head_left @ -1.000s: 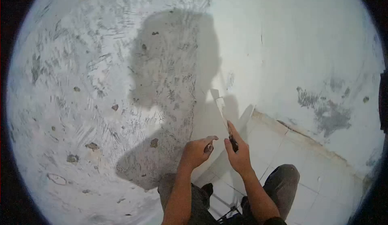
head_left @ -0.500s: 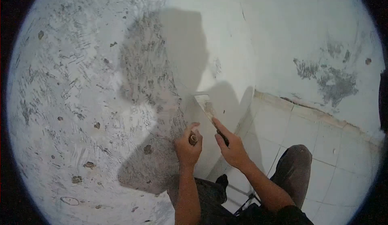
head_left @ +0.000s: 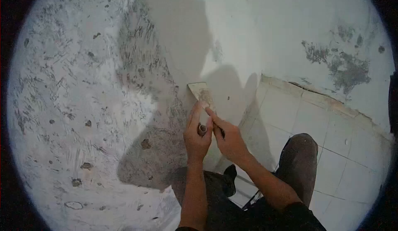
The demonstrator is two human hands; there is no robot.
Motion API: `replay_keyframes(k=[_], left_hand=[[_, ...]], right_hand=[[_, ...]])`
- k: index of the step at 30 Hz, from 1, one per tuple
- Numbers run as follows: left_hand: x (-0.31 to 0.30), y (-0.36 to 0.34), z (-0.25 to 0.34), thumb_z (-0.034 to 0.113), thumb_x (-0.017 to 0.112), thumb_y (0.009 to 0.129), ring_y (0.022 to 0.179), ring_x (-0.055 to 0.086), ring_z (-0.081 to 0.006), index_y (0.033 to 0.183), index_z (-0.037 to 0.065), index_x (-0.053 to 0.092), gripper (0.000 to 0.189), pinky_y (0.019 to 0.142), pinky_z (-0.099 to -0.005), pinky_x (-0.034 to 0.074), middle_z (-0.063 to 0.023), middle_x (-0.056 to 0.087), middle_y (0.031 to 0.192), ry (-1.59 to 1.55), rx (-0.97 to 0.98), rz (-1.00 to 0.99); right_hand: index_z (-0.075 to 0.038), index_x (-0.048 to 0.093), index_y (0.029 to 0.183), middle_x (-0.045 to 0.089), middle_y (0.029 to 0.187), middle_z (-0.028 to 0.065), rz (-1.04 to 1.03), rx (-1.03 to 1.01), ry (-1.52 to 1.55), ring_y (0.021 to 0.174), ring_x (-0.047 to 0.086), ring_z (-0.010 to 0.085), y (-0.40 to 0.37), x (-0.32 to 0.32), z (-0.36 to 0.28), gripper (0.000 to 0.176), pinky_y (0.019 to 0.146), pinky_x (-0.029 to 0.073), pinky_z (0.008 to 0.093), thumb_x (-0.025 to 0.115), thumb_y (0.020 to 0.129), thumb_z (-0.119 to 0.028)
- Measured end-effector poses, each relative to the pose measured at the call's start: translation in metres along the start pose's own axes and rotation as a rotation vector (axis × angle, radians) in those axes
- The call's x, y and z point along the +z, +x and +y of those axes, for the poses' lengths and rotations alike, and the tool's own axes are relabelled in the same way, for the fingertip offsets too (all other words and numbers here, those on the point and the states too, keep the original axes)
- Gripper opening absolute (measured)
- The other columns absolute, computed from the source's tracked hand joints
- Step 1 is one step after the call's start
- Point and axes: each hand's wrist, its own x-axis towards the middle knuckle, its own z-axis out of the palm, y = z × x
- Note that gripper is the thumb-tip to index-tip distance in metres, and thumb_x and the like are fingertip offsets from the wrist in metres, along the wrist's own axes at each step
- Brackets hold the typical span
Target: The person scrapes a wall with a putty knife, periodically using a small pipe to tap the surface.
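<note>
A wide-bladed scraper (head_left: pixel 200 90) is in my right hand (head_left: pixel 233 141), which is closed on its dark handle with the index finger laid along it. The blade points up and slightly left, its edge right at the wall. My left hand (head_left: pixel 196 141) is closed round a short cylinder with a round brownish end (head_left: pixel 202 128); the rest of it is hidden in the palm, and I cannot tell its kind. The left fingertips overlap the lower part of the scraper blade.
On the left the wall (head_left: pixel 83 106) is rough, scored and pitted; smoother pale plaster lies to its right. A grey worn patch (head_left: pixel 348 71) marks the right wall. White floor tiles (head_left: pixel 286 114) run below a broken skirting edge (head_left: pixel 327 100). My bent knee (head_left: pixel 299 160) stands at the lower right.
Both hands have come together, the left fingers now reaching the scraper blade. The scraper has shifted left and up, and the view has tilted slightly downward.
</note>
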Motion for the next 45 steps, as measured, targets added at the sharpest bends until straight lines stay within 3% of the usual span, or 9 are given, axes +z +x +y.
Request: replay_keyframes(k=[2,12,15,21,23,27,37,39,45], left_hand=[[0.009,0.007,-0.023,0.021,0.058,0.092,0.056,0.051,-0.0073,0.137,0.006,0.048,0.048,0.053,-0.0231,0.046,-0.0148,0.057,0.13,0.064,0.216,0.081],[-0.004,0.004,0.014,0.029,0.056,0.094,0.053,0.05,-0.0078,0.139,0.009,0.045,0.051,0.052,-0.0238,0.045,-0.0142,0.062,0.122,0.114,-0.169,-0.105],[0.013,0.005,-0.013,0.027,0.056,0.094,0.053,0.051,-0.0098,0.14,0.009,0.045,0.051,0.052,-0.0249,0.045,-0.016,0.064,0.117,0.119,0.086,0.087],[0.005,0.006,0.011,0.023,0.055,0.093,0.052,0.05,-0.0109,0.14,0.009,0.045,0.05,0.051,-0.027,0.044,-0.0151,0.069,0.089,0.124,-0.063,0.035],[0.001,0.008,0.016,0.024,0.054,0.093,0.052,0.049,-0.0103,0.141,0.01,0.043,0.051,0.049,-0.0271,0.042,-0.0141,0.068,0.085,0.115,-0.095,-0.024],[-0.002,0.008,0.012,0.025,0.053,0.094,0.05,0.042,-0.0076,0.145,0.009,0.036,0.056,0.048,-0.0238,0.039,-0.0163,0.066,0.112,-0.103,-0.066,-0.029],[0.0,0.001,0.0,0.025,0.056,0.094,0.05,0.042,-0.003,0.147,0.005,0.028,0.063,0.046,-0.0197,0.038,-0.0234,0.058,0.124,-0.179,-0.068,0.029],[0.0,0.002,-0.008,0.023,0.058,0.093,0.052,0.044,-0.0022,0.147,0.003,0.028,0.065,0.046,-0.0189,0.038,-0.0222,0.06,0.123,-0.227,-0.051,0.144],[-0.004,0.001,-0.007,0.018,0.057,0.093,0.054,0.047,-0.0015,0.14,0.0,0.04,0.053,0.048,-0.0178,0.039,-0.0201,0.063,0.118,-0.176,-0.087,0.243]], right_hand=[[-0.022,0.04,0.143,0.058,0.079,0.0224,0.005,0.003,-0.037,0.069,0.058,0.032,0.006,-0.001,-0.006,0.056,0.067,0.047,0.0406,0.048,0.092,-0.002],[-0.015,0.04,0.143,0.056,0.076,0.0249,-0.039,0.064,-0.062,0.068,0.057,0.0342,0.007,-0.003,-0.012,0.051,0.067,0.047,0.0416,0.045,0.093,-0.004],[-0.016,0.039,0.143,0.056,0.078,0.0255,0.028,-0.043,-0.038,0.068,0.057,0.0356,0.005,0.007,0.003,0.052,0.068,0.047,0.0415,0.045,0.093,-0.003],[-0.012,0.04,0.142,0.058,0.084,0.0267,0.017,0.026,-0.021,0.072,0.059,0.0364,0.004,0.011,-0.001,0.052,0.071,0.047,0.0398,0.046,0.092,-0.002],[-0.006,0.04,0.141,0.064,0.098,0.021,0.078,-0.027,0.075,0.08,0.057,0.0154,0.005,0.018,0.009,0.046,0.076,0.047,0.0302,0.046,0.096,-0.006],[-0.004,0.036,0.143,0.05,0.136,0.0202,0.033,0.045,0.212,0.116,0.054,0.0196,0.0,0.02,-0.005,0.045,0.097,0.043,0.033,0.042,0.1,-0.015],[-0.001,0.038,0.141,0.055,0.13,0.0194,-0.028,-0.004,0.064,0.107,0.059,0.0189,-0.001,0.019,0.009,0.043,0.09,0.046,0.0329,0.042,0.099,-0.009],[-0.003,0.041,0.14,0.061,0.112,0.0249,-0.023,-0.119,-0.054,0.093,0.065,0.0329,0.001,0.02,0.008,0.046,0.08,0.051,0.038,0.048,0.094,-0.004],[-0.012,0.039,0.143,0.061,0.092,0.0203,-0.039,-0.145,-0.155,0.075,0.062,0.0314,-0.002,0.023,-0.004,0.051,0.068,0.05,0.0389,0.05,0.093,-0.005]])
